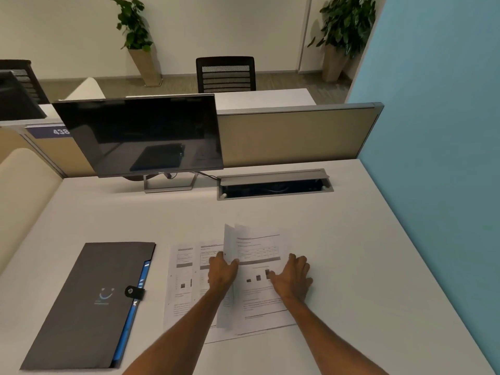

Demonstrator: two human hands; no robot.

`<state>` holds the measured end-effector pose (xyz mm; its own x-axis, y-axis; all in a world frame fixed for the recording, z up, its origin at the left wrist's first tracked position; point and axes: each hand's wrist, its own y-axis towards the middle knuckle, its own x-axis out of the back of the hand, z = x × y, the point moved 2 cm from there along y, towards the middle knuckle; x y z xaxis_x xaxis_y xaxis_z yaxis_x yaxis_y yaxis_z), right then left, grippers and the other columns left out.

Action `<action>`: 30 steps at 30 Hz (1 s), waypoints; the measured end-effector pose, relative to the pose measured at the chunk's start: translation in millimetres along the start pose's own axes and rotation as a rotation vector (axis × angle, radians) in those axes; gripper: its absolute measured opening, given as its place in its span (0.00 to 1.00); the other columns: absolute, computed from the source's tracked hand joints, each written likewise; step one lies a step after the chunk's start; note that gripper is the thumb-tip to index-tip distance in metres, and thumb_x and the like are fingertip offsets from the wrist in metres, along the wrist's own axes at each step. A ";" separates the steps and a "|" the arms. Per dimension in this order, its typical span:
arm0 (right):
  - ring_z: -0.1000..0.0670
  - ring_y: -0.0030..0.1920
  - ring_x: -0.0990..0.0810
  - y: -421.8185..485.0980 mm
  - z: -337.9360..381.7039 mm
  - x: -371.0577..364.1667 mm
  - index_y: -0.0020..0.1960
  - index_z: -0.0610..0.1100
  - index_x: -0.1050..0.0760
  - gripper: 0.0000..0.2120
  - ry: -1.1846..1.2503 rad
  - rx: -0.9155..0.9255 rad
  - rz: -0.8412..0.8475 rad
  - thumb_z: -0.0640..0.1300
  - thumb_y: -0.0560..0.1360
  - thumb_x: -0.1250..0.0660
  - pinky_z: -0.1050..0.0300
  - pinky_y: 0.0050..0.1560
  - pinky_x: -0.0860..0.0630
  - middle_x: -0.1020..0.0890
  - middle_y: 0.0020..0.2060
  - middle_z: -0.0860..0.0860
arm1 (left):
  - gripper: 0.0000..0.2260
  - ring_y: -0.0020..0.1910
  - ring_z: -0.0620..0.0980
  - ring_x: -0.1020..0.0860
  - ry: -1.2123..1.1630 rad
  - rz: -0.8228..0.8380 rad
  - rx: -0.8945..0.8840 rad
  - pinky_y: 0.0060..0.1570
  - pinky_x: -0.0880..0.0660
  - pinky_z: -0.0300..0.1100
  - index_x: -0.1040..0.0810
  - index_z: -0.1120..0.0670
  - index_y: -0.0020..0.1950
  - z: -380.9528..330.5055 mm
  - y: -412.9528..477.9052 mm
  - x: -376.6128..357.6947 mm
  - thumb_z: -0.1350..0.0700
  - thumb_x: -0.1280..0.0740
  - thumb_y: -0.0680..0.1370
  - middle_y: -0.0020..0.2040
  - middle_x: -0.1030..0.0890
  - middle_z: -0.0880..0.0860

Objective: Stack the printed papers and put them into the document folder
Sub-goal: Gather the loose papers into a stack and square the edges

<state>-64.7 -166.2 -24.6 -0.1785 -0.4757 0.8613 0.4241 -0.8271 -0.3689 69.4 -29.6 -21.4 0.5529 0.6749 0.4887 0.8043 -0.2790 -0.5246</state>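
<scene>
Spreading across a white desk (351,239), printed papers (259,293) meet left fingers (232,262) pinching sheets, right fingers (297,259) flat.

The light was soft and a little dim, with a warm yellow tone, and it looked even across the frame. The counter (351,239) showed only weak, short shadows under the forearms in the lower centre. The dark monitor (140,133) in the upper left carried a faint reflection but no hard glare. The whole picture was slightly soft; the printed papers (259,293) were blurred, so their text could not be read. The wide lens bent straight lines near the edges, most of all at the left and right sides.
</scene>
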 end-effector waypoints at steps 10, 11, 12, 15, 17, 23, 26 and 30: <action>0.44 0.75 0.30 3.9 3.2 1.5 0.81 0.46 0.40 0.35 0.152 0.075 0.036 0.50 0.79 0.29 0.44 0.75 0.29 0.30 0.75 0.46 | 0.14 0.58 0.61 0.14 -0.151 0.037 -0.033 0.58 0.14 0.58 0.28 0.55 0.70 -1.1 -7.7 -5.6 0.61 0.32 0.85 0.64 0.17 0.58; 0.44 0.76 0.30 4.7 2.6 3.1 0.81 0.46 0.39 0.35 0.182 0.061 0.018 0.49 0.79 0.29 0.44 0.74 0.29 0.29 0.75 0.46 | 0.14 0.57 0.61 0.14 -0.187 0.041 -0.048 0.56 0.14 0.57 0.28 0.55 0.70 -1.4 -8.3 -3.6 0.61 0.32 0.85 0.63 0.16 0.58; 0.43 0.76 0.31 5.5 2.2 5.4 0.81 0.45 0.39 0.35 0.217 0.043 -0.004 0.49 0.79 0.29 0.43 0.75 0.29 0.30 0.75 0.46 | 0.14 0.56 0.60 0.13 -0.221 0.049 -0.069 0.54 0.13 0.56 0.27 0.55 0.70 -2.0 -8.9 -1.0 0.62 0.32 0.84 0.63 0.16 0.58; 0.41 0.77 0.31 12.1 0.1 12.5 0.82 0.44 0.40 0.35 0.388 -0.002 -0.024 0.49 0.80 0.29 0.40 0.77 0.32 0.29 0.76 0.44 | 0.14 0.52 0.60 0.12 -0.295 0.078 -0.129 0.51 0.12 0.56 0.25 0.56 0.69 -6.4 -10.4 7.8 0.62 0.31 0.84 0.60 0.13 0.59; 0.40 0.70 0.23 17.7 0.5 18.2 0.80 0.43 0.37 0.33 0.583 -0.014 0.033 0.48 0.80 0.28 0.42 0.74 0.27 0.24 0.72 0.43 | 0.14 0.52 0.61 0.11 -0.341 0.083 -0.153 0.56 0.13 0.62 0.23 0.56 0.69 -10.6 -10.8 14.5 0.61 0.30 0.84 0.59 0.12 0.58; 0.40 0.56 0.14 20.0 17.3 31.4 0.64 0.35 0.25 0.11 0.876 0.100 0.101 0.40 0.84 0.34 0.51 0.52 0.15 0.15 0.59 0.39 | 0.13 0.53 0.62 0.12 -0.423 -0.019 -0.310 0.56 0.13 0.63 0.24 0.59 0.68 -26.9 -15.9 30.0 0.55 0.31 0.85 0.60 0.13 0.60; 0.40 0.66 0.19 10.3 35.6 39.3 0.72 0.38 0.31 0.16 0.972 0.231 0.104 0.41 0.86 0.38 0.41 0.68 0.20 0.20 0.66 0.40 | 0.12 0.55 0.60 0.13 -0.427 -0.141 -0.422 0.55 0.13 0.59 0.30 0.59 0.69 -39.7 -19.8 34.6 0.56 0.36 0.88 0.60 0.17 0.59; 0.46 0.60 0.17 -0.7 49.1 43.7 0.71 0.44 0.34 0.15 1.038 0.340 0.031 0.43 0.86 0.39 0.49 0.58 0.14 0.20 0.64 0.44 | 0.06 0.51 0.54 0.13 -0.382 -0.265 -0.580 0.49 0.12 0.50 0.33 0.56 0.66 -55.7 -28.3 37.9 0.58 0.41 0.89 0.55 0.19 0.49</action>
<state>-29.2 -171.8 30.5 -0.7577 -0.6477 0.0800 0.6360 -0.7603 -0.1319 79.7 -34.2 50.7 0.2948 0.9309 0.2158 0.9445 -0.3181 0.0817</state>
